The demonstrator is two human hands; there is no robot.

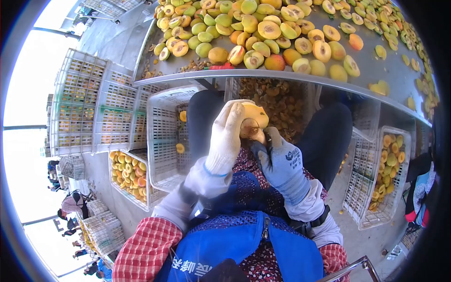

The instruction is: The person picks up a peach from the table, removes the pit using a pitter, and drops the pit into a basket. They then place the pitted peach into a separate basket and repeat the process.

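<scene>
Over my lap, my left hand (227, 134) in a white knit glove closes around a yellow peach (256, 114). The cut side with a brown pit area (250, 130) faces me. My right hand (285, 162) wears a blue-grey glove with dark, stained fingertips. Its thumb and fingers are pinched together against the lower right side of the peach. Whatever lies between those right fingers is hidden. Just beyond the hands, under the table edge, stands a crate holding brown pits and scraps (272, 101).
A metal table (188, 75) ahead bears many halved peaches (270, 30) and a red-handled tool (221, 67). At my left stand a white crate (157, 155), a crate of peach halves (128, 175) and stacked crates (80, 103). Another peach-filled crate (376, 176) stands right. People are at far left.
</scene>
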